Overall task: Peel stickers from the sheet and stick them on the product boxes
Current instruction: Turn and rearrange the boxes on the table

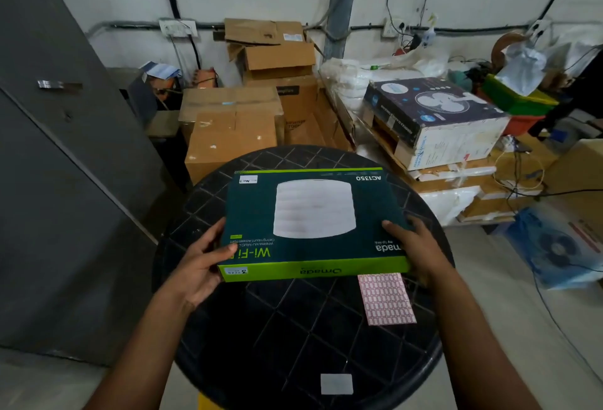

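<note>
A dark teal and green product box [313, 223] with a white round device printed on its lid lies over the round black table [293, 338]. My left hand [199, 266] grips its near left corner, thumb on the lid. My right hand [414, 246] holds the near right corner, thumb on top. A pink sticker sheet [386, 298] lies flat on the table just under the box's near right edge, beside my right wrist. A small white label [336, 384] sits on the table near its front edge.
Stacked brown cartons [235, 129] stand behind the table. A fan box [434, 116] rests on a cluttered bench to the right, with cables and bags. A grey metal cabinet [65, 181] fills the left side. Another fan box [561, 246] lies on the floor at right.
</note>
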Demonstrator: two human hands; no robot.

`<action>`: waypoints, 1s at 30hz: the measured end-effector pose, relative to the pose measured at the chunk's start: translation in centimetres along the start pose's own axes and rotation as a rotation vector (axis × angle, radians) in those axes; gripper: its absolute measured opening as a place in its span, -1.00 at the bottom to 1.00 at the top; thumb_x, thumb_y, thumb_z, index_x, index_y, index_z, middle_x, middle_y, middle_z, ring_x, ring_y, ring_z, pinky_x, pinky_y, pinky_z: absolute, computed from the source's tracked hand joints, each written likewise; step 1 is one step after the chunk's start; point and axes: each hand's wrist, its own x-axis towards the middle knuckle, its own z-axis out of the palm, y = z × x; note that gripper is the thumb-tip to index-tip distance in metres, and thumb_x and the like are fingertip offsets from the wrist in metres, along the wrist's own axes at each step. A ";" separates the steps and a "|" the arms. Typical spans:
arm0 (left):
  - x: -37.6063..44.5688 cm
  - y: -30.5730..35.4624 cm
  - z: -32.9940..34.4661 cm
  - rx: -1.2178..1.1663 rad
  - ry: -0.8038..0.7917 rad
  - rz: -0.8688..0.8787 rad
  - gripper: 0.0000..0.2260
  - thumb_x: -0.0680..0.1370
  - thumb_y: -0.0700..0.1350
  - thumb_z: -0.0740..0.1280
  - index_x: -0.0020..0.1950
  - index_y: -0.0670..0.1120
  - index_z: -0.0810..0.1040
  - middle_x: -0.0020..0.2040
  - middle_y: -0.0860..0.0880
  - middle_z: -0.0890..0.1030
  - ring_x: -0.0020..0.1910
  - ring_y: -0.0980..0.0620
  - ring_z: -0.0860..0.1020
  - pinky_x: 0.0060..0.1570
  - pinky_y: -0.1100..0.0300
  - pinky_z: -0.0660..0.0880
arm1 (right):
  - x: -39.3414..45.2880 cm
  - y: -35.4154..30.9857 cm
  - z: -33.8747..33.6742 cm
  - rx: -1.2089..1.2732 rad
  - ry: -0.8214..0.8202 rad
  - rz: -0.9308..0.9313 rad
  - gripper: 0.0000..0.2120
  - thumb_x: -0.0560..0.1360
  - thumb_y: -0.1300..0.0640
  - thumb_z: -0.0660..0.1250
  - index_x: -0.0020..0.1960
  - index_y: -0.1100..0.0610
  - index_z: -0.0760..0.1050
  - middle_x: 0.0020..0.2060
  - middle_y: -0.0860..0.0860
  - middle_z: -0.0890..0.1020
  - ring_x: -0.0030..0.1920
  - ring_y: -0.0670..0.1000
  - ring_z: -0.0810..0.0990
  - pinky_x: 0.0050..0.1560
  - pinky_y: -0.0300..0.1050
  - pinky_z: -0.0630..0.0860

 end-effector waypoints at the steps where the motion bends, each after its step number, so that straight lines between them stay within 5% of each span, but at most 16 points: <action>1: 0.4 -0.1 0.1 0.013 -0.008 0.001 0.12 0.00 -0.12 0.76 0.52 -0.03 0.39 0.31 -0.17 0.61 0.11 -0.15 0.68 -0.04 -0.04 0.66 | 0.4 0.2 -0.6 0.139 -0.088 0.076 -0.41 0.53 0.01 0.45 0.47 0.13 0.33 0.21 0.19 0.64 0.03 0.20 0.72 -0.05 0.07 0.66; 4: 2.4 -0.4 1.8 0.026 -0.014 0.021 -0.04 0.10 -0.16 0.72 0.46 -0.10 0.44 0.29 -0.16 0.62 0.13 -0.14 0.67 0.01 -0.05 0.66 | 1.9 1.8 -2.9 0.317 -0.123 0.103 -0.41 0.46 0.13 0.49 0.41 0.17 0.35 0.09 0.21 0.70 0.01 0.23 0.73 -0.06 0.10 0.67; 9: 8.3 -1.0 7.9 -0.170 0.135 0.094 -0.93 0.55 -0.22 0.39 0.02 -0.15 0.59 -0.14 -0.04 0.68 -0.20 0.03 0.65 -0.34 0.18 0.60 | 2.7 4.1 -5.3 0.659 -0.079 0.087 -0.35 0.36 0.23 0.48 0.42 0.25 0.38 0.15 0.26 0.67 -0.01 0.23 0.72 -0.13 0.10 0.68; 12: 11.2 -3.1 13.6 -0.213 0.182 0.074 -0.74 0.38 -0.06 0.55 -0.05 -0.04 0.54 -0.23 0.02 0.62 -0.24 0.06 0.55 -0.29 0.17 0.60 | 3.3 5.4 -4.0 0.795 -0.034 0.082 -0.34 0.34 0.25 0.53 0.40 0.30 0.41 0.17 0.27 0.66 0.05 0.24 0.71 -0.07 0.13 0.68; 15: 12.5 -7.3 20.0 -0.090 0.082 -0.003 -0.47 0.40 -0.23 0.55 0.30 -0.02 0.43 0.08 -0.06 0.68 -0.05 -0.05 0.68 -0.12 -0.08 0.65 | 3.8 5.8 -2.2 0.881 -0.005 0.070 0.01 0.07 0.20 0.74 0.42 0.23 0.34 0.27 0.23 0.60 0.16 0.26 0.66 -0.01 0.15 0.66; 18: 13.3 -10.1 24.2 -0.049 0.068 -0.035 -0.29 0.51 -0.30 0.45 0.53 0.14 0.24 0.27 -0.02 0.64 0.18 -0.13 0.64 -0.02 -0.19 0.64 | 4.8 6.1 -2.1 0.824 0.046 0.019 -0.15 0.22 0.30 0.59 0.42 0.16 0.29 0.30 0.18 0.55 0.21 0.24 0.63 0.04 0.19 0.66; 22: 16.1 -10.1 24.8 -0.021 0.007 -0.025 -0.43 0.54 -0.29 0.40 0.47 0.13 0.38 0.28 -0.05 0.65 0.22 -0.14 0.63 0.16 -0.20 0.59 | 7.3 5.7 -6.8 0.801 0.113 -0.099 -0.18 0.29 0.30 0.54 0.45 0.11 0.23 0.27 0.15 0.57 0.21 0.26 0.63 -0.03 0.21 0.67; 25: 18.6 -9.8 24.9 0.092 0.016 -0.058 -0.54 0.57 -0.19 0.41 0.42 0.15 0.47 0.23 -0.04 0.68 0.19 -0.16 0.65 0.15 -0.22 0.59 | 10.2 4.5 -12.1 0.646 0.148 -0.061 -0.13 0.40 0.24 0.53 0.53 -0.16 0.16 0.24 0.02 0.54 0.14 0.20 0.67 -0.17 0.11 0.69; 30: 24.5 -11.0 26.4 0.225 0.108 -0.108 -0.48 0.58 -0.08 0.43 0.49 0.03 0.32 0.30 -0.11 0.61 0.19 -0.17 0.64 0.20 -0.23 0.57 | 15.3 4.8 -14.3 0.490 -0.018 0.014 -0.57 0.51 0.18 0.47 0.33 -0.02 0.49 0.24 0.11 0.65 0.12 0.14 0.70 -0.15 0.09 0.69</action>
